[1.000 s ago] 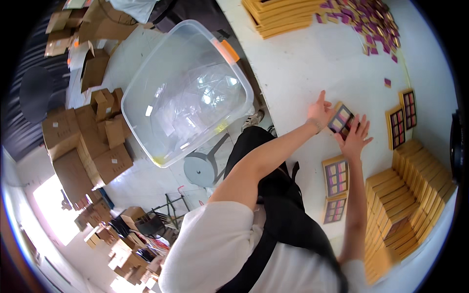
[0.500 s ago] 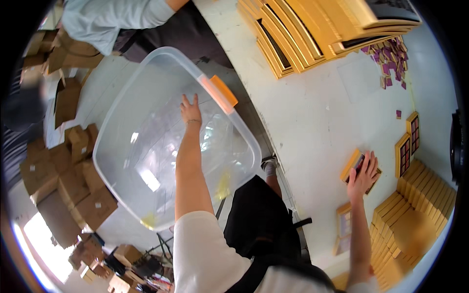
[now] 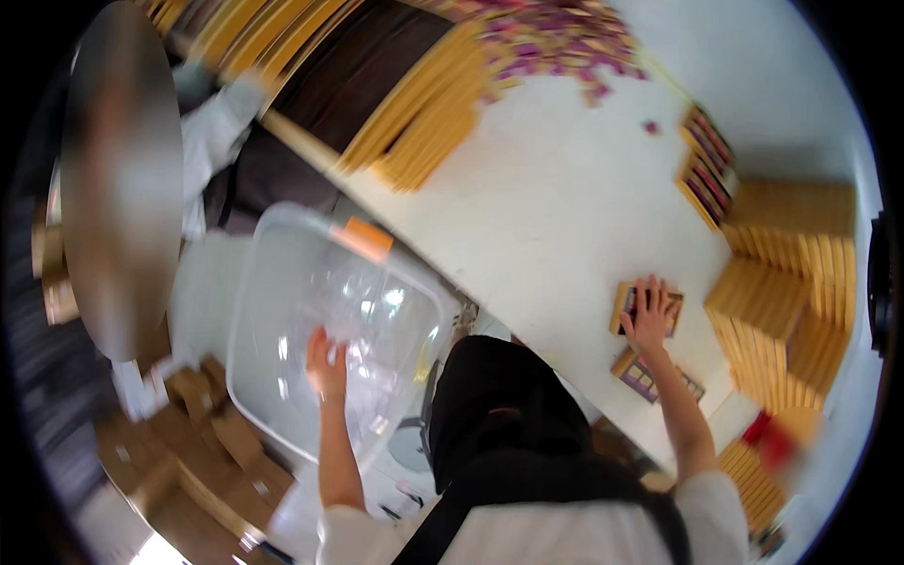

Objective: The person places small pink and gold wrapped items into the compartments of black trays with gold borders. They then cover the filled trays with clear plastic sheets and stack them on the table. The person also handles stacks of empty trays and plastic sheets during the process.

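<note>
My right hand, fingers spread, rests on the case at two o'clock. My left hand is over the clear bin at ten o'clock; blur: I cannot tell whether its fingers grip. Apparent step: bin reach. Next move likely calls for a left pinch.

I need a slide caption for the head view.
Right hand on a gold-edged palette on the white table, left hand at the clear bin.

Cardboard cartons and stacked yellow cases show a workshop.
</note>
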Demonstrator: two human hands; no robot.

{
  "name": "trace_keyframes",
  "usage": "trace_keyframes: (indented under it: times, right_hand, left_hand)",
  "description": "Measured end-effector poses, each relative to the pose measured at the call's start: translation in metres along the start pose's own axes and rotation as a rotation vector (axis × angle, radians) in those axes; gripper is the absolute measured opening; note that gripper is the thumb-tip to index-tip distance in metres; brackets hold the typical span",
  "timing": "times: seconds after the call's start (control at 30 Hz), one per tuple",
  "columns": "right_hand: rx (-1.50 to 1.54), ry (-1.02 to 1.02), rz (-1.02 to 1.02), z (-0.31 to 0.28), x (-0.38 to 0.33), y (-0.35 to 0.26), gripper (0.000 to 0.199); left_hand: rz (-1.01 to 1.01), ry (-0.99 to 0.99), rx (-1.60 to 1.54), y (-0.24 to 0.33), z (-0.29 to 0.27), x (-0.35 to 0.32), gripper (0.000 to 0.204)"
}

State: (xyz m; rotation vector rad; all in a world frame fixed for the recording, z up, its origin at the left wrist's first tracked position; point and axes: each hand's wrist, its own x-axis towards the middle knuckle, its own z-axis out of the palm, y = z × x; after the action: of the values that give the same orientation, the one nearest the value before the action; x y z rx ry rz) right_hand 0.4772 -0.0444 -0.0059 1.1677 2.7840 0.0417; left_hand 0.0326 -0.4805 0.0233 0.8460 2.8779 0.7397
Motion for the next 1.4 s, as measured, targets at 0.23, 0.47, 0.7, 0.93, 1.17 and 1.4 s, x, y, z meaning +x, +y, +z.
trace_keyframes:
  times: [0.23,0.47,0.7,0.93,1.17,1.4]
  right_hand:
    - [0.138,0.174,0.152,-0.061,0.148,0.101,0.105]
    - [0.072,-0.399,0.343,-0.069,0.237,0.18,0.131]
    - [0.282,-0.132,0.289,-0.025,0.191,0.155,0.123]
    - [0.656,0.092,0.205,-0.063,0.141,0.085,0.127]
    - [0.367,-0.183,-0.02,-0.144,0.095,0.046,0.123]
    - [0.328,-0.1,-0.224,-0.074,0.132,0.074,0.119]
  left_hand:
    - [0.083,0.119,-0.093,0.168,-0.06,0.001,0.017]
    - [-0.346,-0.014,-0.717,0.279,-0.034,0.009,0.021]
    - [-0.518,-0.361,-1.211,0.34,0.069,0.049,0.034]
    - [-0.435,-0.606,-1.16,0.434,0.174,0.101,0.027]
    - [-0.445,-0.781,-1.084,0.476,0.173,0.044,0.025]
    - [-0.334,-0.486,-0.763,0.41,0.222,0.042,0.043]
